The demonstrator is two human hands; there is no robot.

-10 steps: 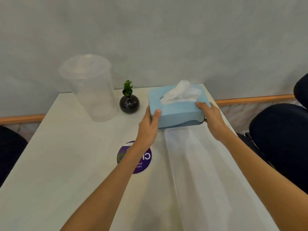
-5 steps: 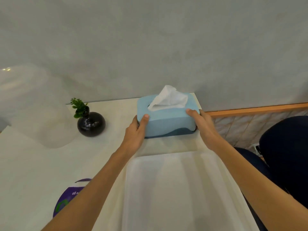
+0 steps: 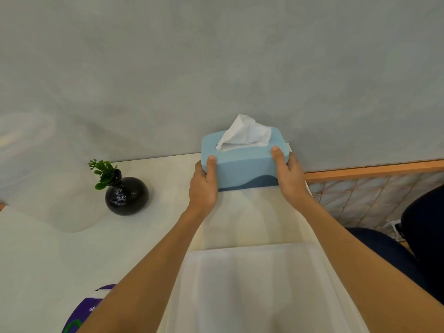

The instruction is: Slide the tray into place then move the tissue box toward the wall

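I see the left hand (image 3: 204, 186) and right hand (image 3: 290, 177) clamping the ends of the tissue box (image 3: 242, 162), fingers wrapped tight, square against the wall (image 3: 216, 68) (steadier sliding), beyond the tray (image 3: 252, 284).

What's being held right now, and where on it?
The tissue box, by its two short ends: left hand and right hand, thumbs on the front face.

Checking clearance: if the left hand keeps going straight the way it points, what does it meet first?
Likely the wall. The left hand already grips the tissue box's end; only bare table lies ahead. Depth unclear.
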